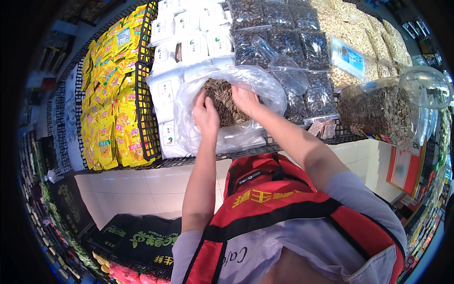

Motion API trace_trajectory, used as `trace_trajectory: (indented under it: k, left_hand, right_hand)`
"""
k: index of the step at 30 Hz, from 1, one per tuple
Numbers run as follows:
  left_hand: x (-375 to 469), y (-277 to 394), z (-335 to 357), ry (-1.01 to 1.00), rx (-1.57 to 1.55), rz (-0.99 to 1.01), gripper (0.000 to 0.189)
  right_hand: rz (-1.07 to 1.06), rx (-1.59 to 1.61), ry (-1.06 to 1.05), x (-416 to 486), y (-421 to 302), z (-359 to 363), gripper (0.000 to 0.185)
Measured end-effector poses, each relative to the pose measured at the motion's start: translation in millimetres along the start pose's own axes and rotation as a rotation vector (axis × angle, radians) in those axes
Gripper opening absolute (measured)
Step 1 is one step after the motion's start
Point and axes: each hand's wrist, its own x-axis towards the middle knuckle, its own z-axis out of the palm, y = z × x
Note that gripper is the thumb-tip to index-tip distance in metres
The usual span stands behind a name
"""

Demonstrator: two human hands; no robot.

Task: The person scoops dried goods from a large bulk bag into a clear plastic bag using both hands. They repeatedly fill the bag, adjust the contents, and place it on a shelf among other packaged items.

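Observation:
A large clear plastic bag (267,81) of brown striped seeds, seemingly sunflower seeds (223,101), lies wide open on white packets. Inside its mouth on the left is my left hand (206,113), fingertips at the seeds, thumb and fingers slightly apart. My right hand (244,101) reaches in from the right, its fingers partly hidden among the seeds, so its grip does not show. Right of the bag, a clear plastic scoop (289,72) rests on packs of dark seeds or beans (317,90).
Yellow snack packets (106,113) fill a black basket (143,106) at left. Pale nuts in bags (361,39) are at upper right, beside a clear container of striped seeds (379,108). A black mesh rim (227,155) runs before my red apron (269,198). Black covered crates (142,236) stand lower left.

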Motion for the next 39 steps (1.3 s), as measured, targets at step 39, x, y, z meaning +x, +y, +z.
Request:
trace_trajectory:
  k: [39]
  left_hand:
    - [-6.7,24.9,26.2,0.142,-1.29,-0.515,0.048]
  right_hand:
    - [0.314,1.723,0.125,-31.7,-53.3,9.1,0.016]
